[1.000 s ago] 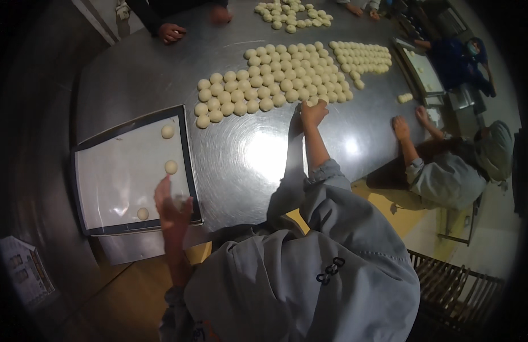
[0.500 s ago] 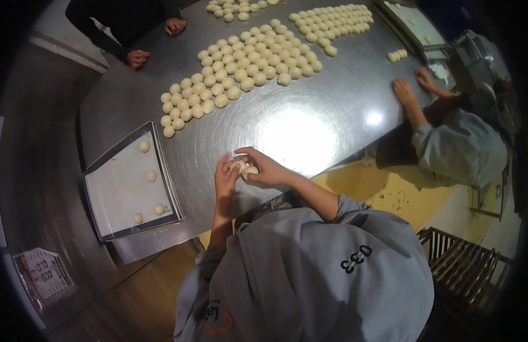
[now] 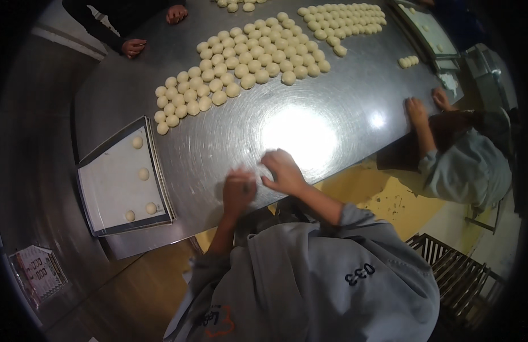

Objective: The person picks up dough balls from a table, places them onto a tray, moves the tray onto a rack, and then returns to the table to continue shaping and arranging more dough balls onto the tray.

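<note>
Over the near part of the steel table [image 3: 218,149], my two hands are side by side, palms down. My left hand [image 3: 239,187] is smeared by motion, so its fingers do not show clearly. My right hand [image 3: 283,170] is curled, with the thumb pointing to the left hand and the fingers bent toward the tabletop. Whatever lies beneath either palm is hidden. Further up, rows of round pale dough balls [image 3: 241,69] cover the table, the closest of them well beyond my fingertips.
To the left lies a paper-lined tray [image 3: 112,188] bearing several spaced dough balls [image 3: 143,174]. A co-worker's hands [image 3: 418,113] rest on the table at right, near a short dough row [image 3: 408,61]. Another person's hands [image 3: 134,47] touch the far left edge. A second tray [image 3: 429,31] stands far right.
My hands have parted and turned palms down. The piece of dough that was between my fingers is out of sight. The view has shifted slightly.
</note>
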Available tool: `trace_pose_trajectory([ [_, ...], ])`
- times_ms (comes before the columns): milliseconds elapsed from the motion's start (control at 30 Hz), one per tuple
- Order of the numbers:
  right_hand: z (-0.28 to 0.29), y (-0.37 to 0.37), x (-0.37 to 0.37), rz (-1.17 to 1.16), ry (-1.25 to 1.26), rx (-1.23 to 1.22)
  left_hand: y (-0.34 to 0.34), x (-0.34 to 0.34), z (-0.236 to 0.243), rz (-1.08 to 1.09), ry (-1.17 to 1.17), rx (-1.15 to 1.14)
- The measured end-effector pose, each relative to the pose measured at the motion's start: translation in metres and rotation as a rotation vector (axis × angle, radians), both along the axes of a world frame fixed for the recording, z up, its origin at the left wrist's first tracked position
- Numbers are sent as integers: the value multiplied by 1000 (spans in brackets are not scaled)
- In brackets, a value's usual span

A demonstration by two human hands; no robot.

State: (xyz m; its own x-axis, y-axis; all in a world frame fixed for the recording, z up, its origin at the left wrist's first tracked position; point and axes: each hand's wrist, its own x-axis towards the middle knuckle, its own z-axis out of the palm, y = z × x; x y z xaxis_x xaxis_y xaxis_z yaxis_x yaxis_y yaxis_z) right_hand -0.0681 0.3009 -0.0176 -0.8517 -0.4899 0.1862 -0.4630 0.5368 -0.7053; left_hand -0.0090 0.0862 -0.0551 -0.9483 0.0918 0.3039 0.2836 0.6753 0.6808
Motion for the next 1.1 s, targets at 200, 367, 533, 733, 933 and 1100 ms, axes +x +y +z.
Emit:
trace_pose_trajectory([
  [200, 19, 91, -67, -132, 160, 365, -87, -4, 31, 236, -92, -261],
  [367, -9, -9, -52, -23, -49, -38, -9, -34, -7, 82, 50, -62],
  [533, 6, 92, -59, -15, 115, 167, -93, 1, -9, 166, 141, 31],
  [733, -5, 6, -75, -144, 123, -79, -5, -61, 14, 187, 24, 31],
  [933, 12, 97, -49, -68, -43, 417, -92, -18, 32, 152, -11, -148],
  [1100, 2, 20, -83, -248, 130, -30, -25, -58, 15, 182, 10, 55],
])
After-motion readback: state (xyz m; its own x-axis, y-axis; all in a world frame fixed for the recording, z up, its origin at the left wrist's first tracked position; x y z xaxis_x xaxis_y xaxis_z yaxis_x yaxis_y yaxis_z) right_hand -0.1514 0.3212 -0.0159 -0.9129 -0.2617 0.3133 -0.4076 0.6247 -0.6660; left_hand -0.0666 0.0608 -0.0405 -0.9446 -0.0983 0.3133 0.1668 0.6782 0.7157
